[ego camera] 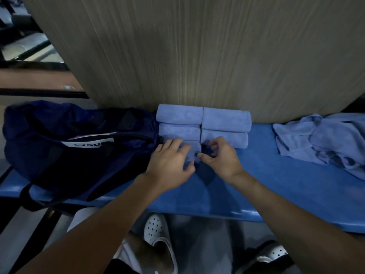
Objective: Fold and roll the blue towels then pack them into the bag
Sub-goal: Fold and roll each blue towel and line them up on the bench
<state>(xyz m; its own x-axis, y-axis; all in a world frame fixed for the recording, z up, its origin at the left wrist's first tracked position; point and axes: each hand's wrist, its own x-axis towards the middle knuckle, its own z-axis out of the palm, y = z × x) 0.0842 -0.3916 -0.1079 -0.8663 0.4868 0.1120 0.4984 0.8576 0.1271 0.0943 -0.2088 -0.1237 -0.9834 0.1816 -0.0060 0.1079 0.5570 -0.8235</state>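
Wood-grain panel (197,56) backs a blue bench (276,184). Four rolled towels (225,119) are stacked against it, with a dark bag (69,145) just beside them on the left and loose towels (325,139) well to the right. The left hand (169,161) presses flat on a fifth roll (190,153); the right hand (219,157) pinches its end.

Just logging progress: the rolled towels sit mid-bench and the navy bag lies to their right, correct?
Not quite: the head view shows the navy bag to their left. The rolled towels do sit in the middle of the bench.
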